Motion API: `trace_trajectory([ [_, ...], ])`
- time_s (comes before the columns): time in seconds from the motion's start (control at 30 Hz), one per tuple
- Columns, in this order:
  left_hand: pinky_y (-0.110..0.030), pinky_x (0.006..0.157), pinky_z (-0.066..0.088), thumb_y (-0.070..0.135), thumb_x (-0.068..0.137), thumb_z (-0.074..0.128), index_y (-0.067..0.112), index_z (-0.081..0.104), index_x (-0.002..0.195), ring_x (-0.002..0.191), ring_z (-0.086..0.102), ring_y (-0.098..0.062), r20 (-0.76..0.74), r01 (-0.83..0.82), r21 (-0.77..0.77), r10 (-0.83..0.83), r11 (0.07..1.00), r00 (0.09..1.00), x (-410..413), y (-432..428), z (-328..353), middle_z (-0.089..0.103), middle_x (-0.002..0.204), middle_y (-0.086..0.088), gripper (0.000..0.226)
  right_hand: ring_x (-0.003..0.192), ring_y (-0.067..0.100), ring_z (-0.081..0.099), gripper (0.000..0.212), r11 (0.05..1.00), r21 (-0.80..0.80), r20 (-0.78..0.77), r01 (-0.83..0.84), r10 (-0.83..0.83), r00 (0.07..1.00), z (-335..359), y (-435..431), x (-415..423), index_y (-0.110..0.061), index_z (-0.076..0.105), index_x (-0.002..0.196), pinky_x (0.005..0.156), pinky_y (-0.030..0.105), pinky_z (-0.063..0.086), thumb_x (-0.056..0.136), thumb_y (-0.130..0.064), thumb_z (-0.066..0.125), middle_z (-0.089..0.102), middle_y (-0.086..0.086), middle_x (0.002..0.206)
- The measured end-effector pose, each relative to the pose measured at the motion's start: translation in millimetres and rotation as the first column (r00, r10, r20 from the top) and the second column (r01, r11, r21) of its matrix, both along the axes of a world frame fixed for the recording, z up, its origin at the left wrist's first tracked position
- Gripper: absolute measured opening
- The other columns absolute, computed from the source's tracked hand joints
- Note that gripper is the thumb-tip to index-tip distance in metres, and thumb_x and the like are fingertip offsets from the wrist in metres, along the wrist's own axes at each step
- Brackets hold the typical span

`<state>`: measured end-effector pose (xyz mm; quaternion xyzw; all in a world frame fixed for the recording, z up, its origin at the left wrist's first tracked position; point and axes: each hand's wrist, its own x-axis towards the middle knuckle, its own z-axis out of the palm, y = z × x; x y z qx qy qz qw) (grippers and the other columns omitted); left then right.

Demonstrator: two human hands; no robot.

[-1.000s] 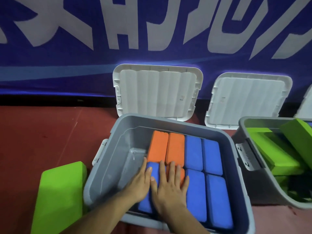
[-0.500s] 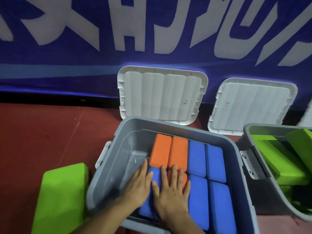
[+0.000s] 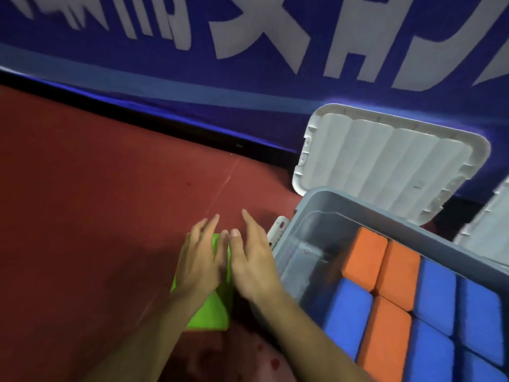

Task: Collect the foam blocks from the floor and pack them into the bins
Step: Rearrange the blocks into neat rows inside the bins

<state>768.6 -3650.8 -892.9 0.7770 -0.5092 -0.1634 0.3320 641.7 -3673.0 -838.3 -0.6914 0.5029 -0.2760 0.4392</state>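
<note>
A green foam block [image 3: 213,310] lies flat on the red floor just left of the grey bin [image 3: 355,201]. My left hand [image 3: 199,264] and my right hand [image 3: 252,260] are both over the block with fingers spread and fairly straight; whether they touch it is unclear through the blur. Much of the block is hidden under them. Inside the bin, orange blocks [image 3: 367,255] and blue blocks [image 3: 435,288] lie packed side by side, with a bare strip of bin floor along the left wall.
A white lid [image 3: 385,161] leans against the blue banner wall behind the bin. A second lid's edge [image 3: 493,230] shows at the far right. Red floor stretches open to the left.
Both hands have left the blocks inside the bin and moved left to the green block on the floor. The view has swung left, so the second bin is out of sight.
</note>
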Motion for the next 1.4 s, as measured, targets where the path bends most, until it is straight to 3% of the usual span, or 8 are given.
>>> trace_trajectory([
  [0.2, -0.041, 0.123, 0.010, 0.049, 0.105, 0.036, 0.033, 0.015, 0.161, 0.154, 0.010, -0.035, -0.048, -0.107, 0.455, 0.144, 0.884, 0.988, 44.5, 10.2, -46.0, 0.012, 0.166, -0.024, 0.062, 0.156, 0.037, -0.001, 0.059, 0.887, 0.461, -0.156, -0.003, 0.085, 0.984, -52.7, -9.6, 59.0, -0.007, 0.014, 0.161, 0.126, 0.046, 0.001, 0.111, -0.035, 0.026, 0.001, 0.020, 0.169],
  [0.5, -0.044, 0.116, 0.029, 0.068, 0.098, 0.035, 0.040, 0.004, 0.161, 0.143, 0.034, -0.043, -0.099, -0.104, 0.645, 0.217, 0.757, 0.971, 51.6, 4.0, -63.2, 0.029, 0.155, -0.027, 0.075, 0.153, 0.033, 0.021, 0.081, 0.633, 0.729, -0.153, 0.261, -0.221, 0.963, -78.7, -6.1, 69.8, -0.005, -0.012, 0.160, 0.121, 0.036, 0.018, 0.108, -0.047, 0.034, 0.016, 0.019, 0.167],
  [0.67, -0.056, 0.116, 0.031, 0.080, 0.089, 0.033, 0.047, 0.015, 0.157, 0.136, 0.041, -0.044, -0.036, -0.176, 0.438, 0.212, 0.881, 0.977, 45.5, -15.6, -2.1, 0.036, 0.145, -0.019, 0.078, 0.143, 0.034, 0.037, 0.077, 0.746, 0.610, -0.068, 0.266, -0.285, 0.956, -47.0, -9.5, 58.1, -0.014, 0.029, 0.157, 0.119, 0.040, 0.027, 0.100, -0.065, 0.037, 0.035, 0.021, 0.157],
  [0.77, -0.065, 0.117, 0.019, 0.084, 0.084, 0.036, 0.048, 0.016, 0.155, 0.139, 0.037, -0.044, -0.075, -0.209, 0.217, 0.230, 0.953, 0.970, 27.7, -33.5, 46.5, 0.028, 0.152, -0.015, 0.082, 0.115, 0.023, 0.057, 0.061, 0.817, 0.493, 0.119, 0.298, -0.403, 0.907, -9.5, -18.2, 42.8, -0.024, 0.049, 0.128, 0.108, 0.041, 0.041, 0.094, -0.074, 0.038, 0.056, 0.008, 0.131],
  [0.87, -0.070, 0.115, 0.017, 0.092, 0.078, 0.033, 0.045, 0.020, 0.152, 0.139, 0.039, -0.044, -0.214, -0.166, -0.011, 0.160, 0.986, 0.964, 2.3, -49.1, 87.2, 0.027, 0.154, -0.013, 0.089, 0.098, 0.019, 0.064, 0.065, 0.866, 0.399, 0.314, 0.302, -0.439, 0.842, 28.2, -25.0, 13.5, -0.028, 0.051, 0.107, 0.099, 0.049, 0.050, 0.086, -0.087, 0.032, 0.066, 0.002, 0.105],
  [1.07, -0.049, 0.115, 0.032, 0.100, 0.067, 0.030, 0.041, 0.024, 0.147, 0.134, 0.042, -0.029, -0.309, 0.081, -0.362, -0.202, 0.929, 0.929, -79.1, -81.1, 132.3, 0.035, 0.147, -0.012, 0.100, 0.113, 0.024, 0.063, 0.093, 0.849, 0.292, 0.408, 0.440, -0.527, 0.746, 83.5, -31.1, -90.6, -0.046, 0.042, 0.135, 0.102, 0.048, 0.047, 0.063, -0.105, 0.034, 0.063, -0.003, 0.126],
  [1.2, -0.046, 0.113, 0.035, 0.104, 0.061, 0.036, 0.039, 0.033, 0.127, 0.127, 0.047, -0.029, -0.441, 0.287, -0.428, -0.476, 0.857, 0.761, -145.9, -103.0, 144.6, 0.043, 0.135, -0.010, 0.092, 0.113, 0.020, 0.069, 0.083, 0.825, 0.355, 0.448, 0.440, -0.563, 0.694, 109.1, -21.8, -161.8, -0.031, 0.063, 0.127, 0.097, 0.056, 0.055, 0.077, -0.094, 0.041, 0.073, -0.003, 0.120],
  [1.4, -0.046, 0.112, 0.041, 0.101, 0.056, 0.053, 0.049, 0.043, 0.133, 0.122, 0.057, -0.015, -0.572, 0.552, -0.197, -0.553, 0.810, 0.606, -189.2, -130.8, 119.6, 0.050, 0.135, 0.002, 0.094, 0.093, 0.025, 0.068, 0.026, 0.811, 0.390, 0.364, 0.435, -0.570, 0.736, 99.9, -28.1, -207.5, -0.032, 0.046, 0.125, 0.081, 0.056, 0.059, 0.099, -0.036, 0.049, 0.066, 0.003, 0.109],
])
